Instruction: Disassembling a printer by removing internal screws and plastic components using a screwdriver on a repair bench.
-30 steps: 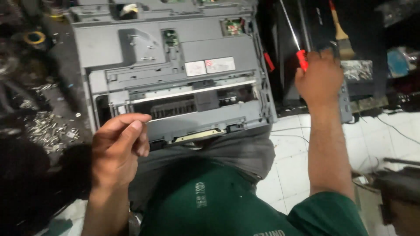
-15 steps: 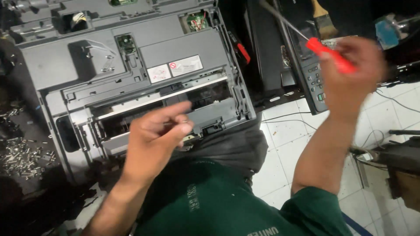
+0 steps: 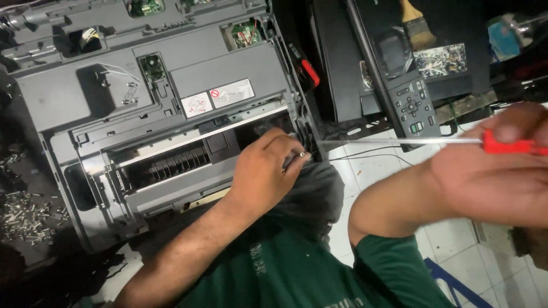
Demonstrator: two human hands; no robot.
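A grey printer body (image 3: 114, 102), opened and stripped of covers, lies in front of me with its paper slot facing up. My left hand (image 3: 265, 171) rests on the printer's right front corner, fingertips pinching a small screw (image 3: 302, 154). My right hand (image 3: 491, 168) is raised at the right and grips a red-handled screwdriver (image 3: 508, 144). Its long metal shaft (image 3: 399, 141) points left, level, with the tip near the left hand's fingers.
A black printer part with a button panel (image 3: 412, 105) and a brush (image 3: 416, 25) lie at the back right. Several loose screws (image 3: 25, 214) are scattered at the left. White floor tiles (image 3: 377, 171) show under my arm, with thin cables across them.
My left hand has moved right along the printer's front to its right corner. My right hand has come down and turned the screwdriver from pointing up to lying level, aimed left.
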